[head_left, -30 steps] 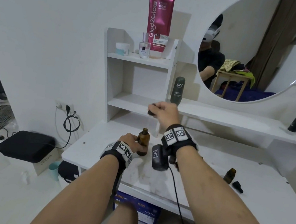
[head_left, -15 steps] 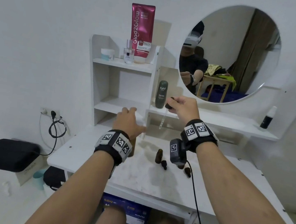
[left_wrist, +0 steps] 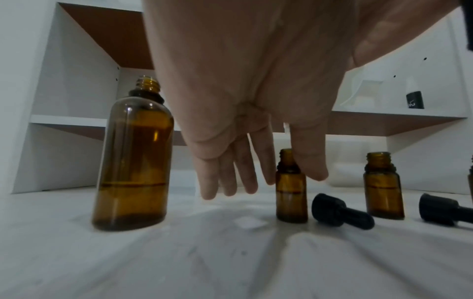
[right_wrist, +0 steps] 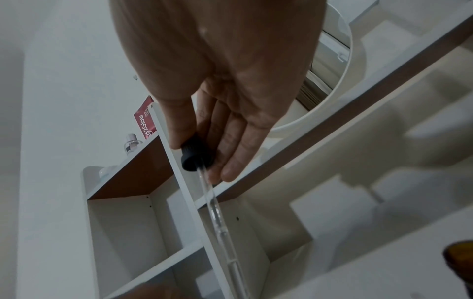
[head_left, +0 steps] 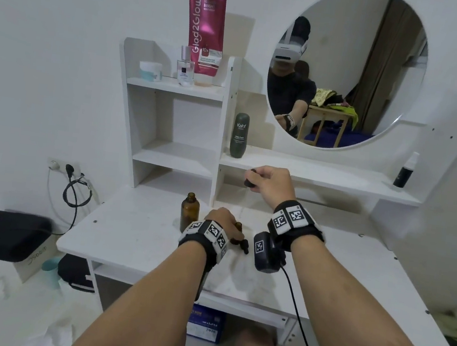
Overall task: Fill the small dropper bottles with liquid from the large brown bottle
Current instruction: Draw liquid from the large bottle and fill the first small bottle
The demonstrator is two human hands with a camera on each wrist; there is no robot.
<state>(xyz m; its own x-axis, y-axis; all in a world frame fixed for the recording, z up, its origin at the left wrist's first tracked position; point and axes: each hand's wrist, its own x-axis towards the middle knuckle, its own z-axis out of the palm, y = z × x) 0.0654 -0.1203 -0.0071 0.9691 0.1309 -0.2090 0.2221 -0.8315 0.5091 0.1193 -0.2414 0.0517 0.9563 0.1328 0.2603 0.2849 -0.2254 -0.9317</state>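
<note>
The large brown bottle (head_left: pixel 189 212) (left_wrist: pixel 135 161) stands uncapped on the white vanity top (head_left: pixel 132 232), about a third full. My left hand (head_left: pixel 222 218) (left_wrist: pixel 271 182) hangs just right of it with straight fingers, the thumb against the neck of a small open dropper bottle (left_wrist: pixel 291 192) (head_left: pixel 238 226). A second small bottle (left_wrist: pixel 384 188) stands further right. Two black dropper caps (left_wrist: pixel 340 210) (left_wrist: pixel 445 210) lie on the top. My right hand (head_left: pixel 253 177) (right_wrist: pixel 202 161) pinches the black dropper cap (right_wrist: pixel 197 153) above them, its glass pipette (right_wrist: pixel 220 212) pointing down.
A white shelf unit (head_left: pixel 221 131) rises directly behind the bottles, with a dark Kahf bottle (head_left: pixel 239 135) on its ledge and a round mirror (head_left: pixel 348 69) above. A black spray bottle (head_left: pixel 404 172) stands at the ledge's far right. A cable (head_left: pixel 300 321) hangs from my right wrist.
My left hand has let go of the large bottle and moved right to a small bottle. My right hand drew the dropper out of the large bottle and carried it right.
</note>
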